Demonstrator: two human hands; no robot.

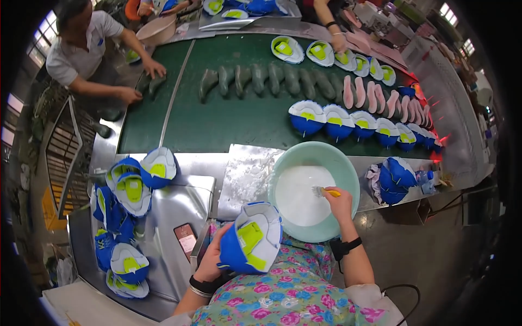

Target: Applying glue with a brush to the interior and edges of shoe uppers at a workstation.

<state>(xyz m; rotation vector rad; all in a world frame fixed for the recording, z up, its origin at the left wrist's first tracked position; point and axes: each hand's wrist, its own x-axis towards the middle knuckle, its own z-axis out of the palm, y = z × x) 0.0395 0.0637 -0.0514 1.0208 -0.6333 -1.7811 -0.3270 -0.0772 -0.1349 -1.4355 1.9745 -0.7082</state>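
My left hand (211,259) is closed round a blue shoe upper (231,249), its white lining and yellow-green inner patch facing up. Over the pale green basin (349,176), my right hand (341,205) grips a brush (331,192) by its yellow handle. The bristles are at the white liquid (299,204) in the basin; whether they dip into it I cannot tell. The held upper is just left of and nearer than the basin, apart from the brush.
More blue uppers (130,193) are heaped on the metal table at left, beside a phone (185,239). Across the green conveyor belt (217,125) run rows of dark shoe lasts (274,79), pink insoles (360,92) and uppers (337,120). A co-worker (87,51) handles lasts at far left.
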